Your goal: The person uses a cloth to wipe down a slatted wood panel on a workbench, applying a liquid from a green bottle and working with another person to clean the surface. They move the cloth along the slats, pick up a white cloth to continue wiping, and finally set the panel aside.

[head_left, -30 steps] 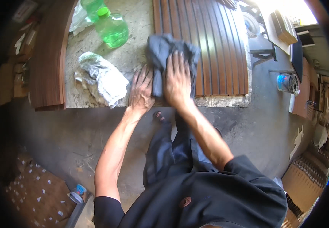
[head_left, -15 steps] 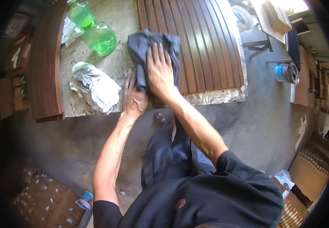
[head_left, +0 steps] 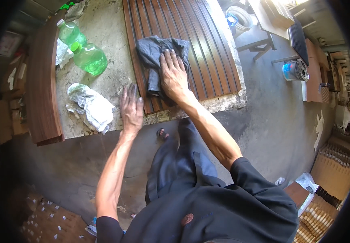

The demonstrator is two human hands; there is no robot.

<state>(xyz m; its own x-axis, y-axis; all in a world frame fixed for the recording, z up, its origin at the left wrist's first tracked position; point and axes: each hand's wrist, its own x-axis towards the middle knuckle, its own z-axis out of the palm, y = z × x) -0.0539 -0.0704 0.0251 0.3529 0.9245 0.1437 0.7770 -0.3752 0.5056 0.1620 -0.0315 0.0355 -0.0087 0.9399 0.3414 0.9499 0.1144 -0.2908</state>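
Observation:
A brown slatted wood panel [head_left: 207, 69] with dark grooves lies on the worn, stained tabletop [head_left: 102, 30]. On its near left part, my right hand [head_left: 174, 77] presses a dark grey cloth [head_left: 155, 50] flat, fingers stretched out over it. My left hand [head_left: 132, 109] is at the panel's left edge, near the table's front, fingers extended and holding nothing; whether it touches the edge I cannot tell. Left of it lies a crumpled white cloth [head_left: 90, 107]. Two green bottles of liquid stand farther back, the nearer one [head_left: 91, 59] with a green cap.
Brown boards [head_left: 41, 89] stand along the table's left side. To the right are a coil of pale hose [head_left: 239, 18], a trestle [head_left: 264, 44] and a paint can [head_left: 294, 71]. Stacked boards [head_left: 337, 170] and a brown pile with white tags [head_left: 53, 222] lie lower down.
My right hand and the cloth have moved right, farther onto the panel. My left hand has come away from the cloth to the panel's left edge. The whole view has shifted somewhat.

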